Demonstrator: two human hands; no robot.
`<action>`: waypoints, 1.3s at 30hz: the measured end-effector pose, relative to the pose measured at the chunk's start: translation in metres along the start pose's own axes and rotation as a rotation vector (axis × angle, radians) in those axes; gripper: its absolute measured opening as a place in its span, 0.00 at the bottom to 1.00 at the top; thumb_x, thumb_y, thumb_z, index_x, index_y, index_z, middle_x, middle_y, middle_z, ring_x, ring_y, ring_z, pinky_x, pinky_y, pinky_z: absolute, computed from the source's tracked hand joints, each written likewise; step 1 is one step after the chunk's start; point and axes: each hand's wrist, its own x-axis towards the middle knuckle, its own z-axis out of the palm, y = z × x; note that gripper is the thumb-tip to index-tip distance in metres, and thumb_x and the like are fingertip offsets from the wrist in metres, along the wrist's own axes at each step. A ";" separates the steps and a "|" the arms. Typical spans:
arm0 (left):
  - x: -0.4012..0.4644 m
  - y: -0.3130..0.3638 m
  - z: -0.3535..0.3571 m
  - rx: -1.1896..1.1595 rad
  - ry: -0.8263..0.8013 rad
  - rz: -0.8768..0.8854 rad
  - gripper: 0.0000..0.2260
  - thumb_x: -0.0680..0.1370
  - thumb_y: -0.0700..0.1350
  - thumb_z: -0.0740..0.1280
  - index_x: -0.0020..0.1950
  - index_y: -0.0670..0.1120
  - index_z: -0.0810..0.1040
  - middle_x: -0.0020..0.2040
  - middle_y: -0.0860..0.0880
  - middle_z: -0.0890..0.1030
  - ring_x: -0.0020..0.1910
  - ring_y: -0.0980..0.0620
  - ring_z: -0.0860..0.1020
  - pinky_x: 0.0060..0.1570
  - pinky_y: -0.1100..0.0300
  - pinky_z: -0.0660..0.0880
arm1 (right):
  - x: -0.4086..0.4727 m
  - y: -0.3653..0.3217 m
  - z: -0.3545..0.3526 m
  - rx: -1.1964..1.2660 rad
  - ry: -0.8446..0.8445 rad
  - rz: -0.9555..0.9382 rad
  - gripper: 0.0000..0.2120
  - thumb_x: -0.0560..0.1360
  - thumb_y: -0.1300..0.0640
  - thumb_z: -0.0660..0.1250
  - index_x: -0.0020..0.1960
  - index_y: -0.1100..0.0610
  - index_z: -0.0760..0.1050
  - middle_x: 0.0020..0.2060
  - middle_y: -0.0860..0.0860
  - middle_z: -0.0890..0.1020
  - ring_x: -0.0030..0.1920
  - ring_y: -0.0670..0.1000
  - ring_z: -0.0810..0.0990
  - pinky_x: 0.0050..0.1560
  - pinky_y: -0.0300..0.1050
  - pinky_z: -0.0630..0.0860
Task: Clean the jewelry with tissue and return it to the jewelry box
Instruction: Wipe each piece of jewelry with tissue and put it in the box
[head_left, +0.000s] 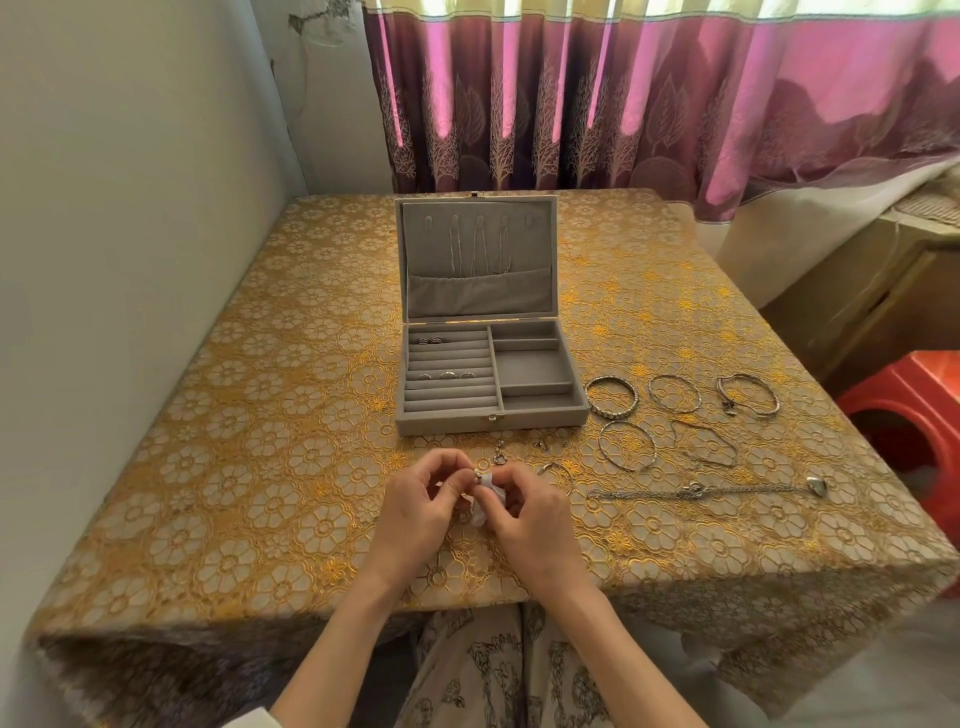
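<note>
A grey jewelry box (540, 415) stands open at the table's middle, with several rings in its left slots and chains hanging in its lid. In front of it, my left hand (421, 504) pinches a small pale piece of jewelry (476, 473). My right hand (524, 506) holds a crumpled white tissue (488, 486) against that piece. Several bangles (611, 398) and a long chain (691, 490) lie on the cloth to the right of the box. Small pieces (551, 443) lie just before the box.
The table wears a gold floral lace cloth (260, 467). A wall runs along its left side and a purple curtain (623, 104) hangs behind. A red plastic stool (914, 395) and a wooden cabinet (857, 312) stand to the right.
</note>
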 end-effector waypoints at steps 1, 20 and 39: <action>0.000 0.000 0.000 0.009 0.001 0.007 0.05 0.76 0.37 0.66 0.43 0.47 0.78 0.39 0.52 0.80 0.38 0.59 0.79 0.38 0.67 0.75 | 0.000 -0.001 0.000 -0.019 -0.006 -0.013 0.04 0.74 0.55 0.68 0.43 0.54 0.75 0.35 0.49 0.80 0.34 0.46 0.77 0.35 0.35 0.72; 0.000 0.001 -0.006 -0.102 0.052 0.008 0.05 0.75 0.38 0.67 0.43 0.48 0.78 0.39 0.51 0.78 0.35 0.61 0.74 0.37 0.68 0.71 | -0.001 -0.010 -0.014 0.241 -0.030 0.124 0.09 0.77 0.57 0.62 0.39 0.50 0.75 0.30 0.47 0.76 0.29 0.43 0.73 0.29 0.38 0.68; -0.001 0.003 -0.005 -0.076 -0.058 0.032 0.07 0.73 0.34 0.67 0.43 0.46 0.80 0.39 0.48 0.83 0.40 0.54 0.81 0.43 0.65 0.77 | 0.007 -0.018 -0.025 0.449 -0.165 0.188 0.06 0.75 0.59 0.65 0.48 0.57 0.80 0.31 0.47 0.78 0.28 0.39 0.73 0.29 0.30 0.67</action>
